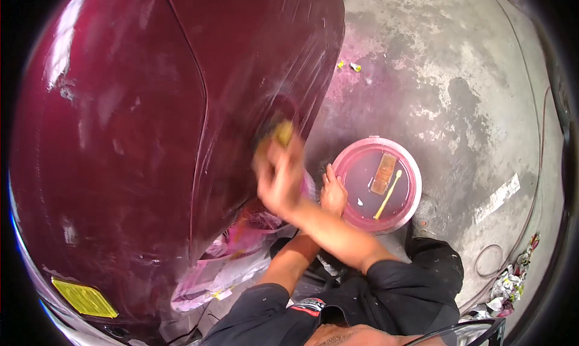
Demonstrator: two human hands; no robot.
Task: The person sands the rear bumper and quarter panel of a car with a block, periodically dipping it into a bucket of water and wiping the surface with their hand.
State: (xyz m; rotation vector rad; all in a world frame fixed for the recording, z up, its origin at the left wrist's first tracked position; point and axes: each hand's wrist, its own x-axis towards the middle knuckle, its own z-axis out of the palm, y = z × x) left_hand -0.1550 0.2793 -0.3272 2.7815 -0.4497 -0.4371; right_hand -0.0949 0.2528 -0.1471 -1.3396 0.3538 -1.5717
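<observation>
My right hand (279, 174), smeared by motion, reaches across my left arm to a dark red car body panel (139, 135). Its fingers are closed on a small yellow pad (283, 132), held at the panel; blur hides the pad's exact kind. Below, my left hand (333, 192) grips the near-left rim of a round pink-and-white bucket (416, 180). Murky water fills the bucket. In it lie a brownish rectangular block (383, 173) and a pale yellow stick with a rounded end (388, 195).
Pink-stained plastic sheeting (223, 273) hangs under the panel's lower edge. A yellow rectangular piece (84, 298) sits at the car's lower left. On the stained concrete floor (434, 50) are paper scraps (355, 67), a hose (538, 159) and a heap of crumpled wrappers (509, 286).
</observation>
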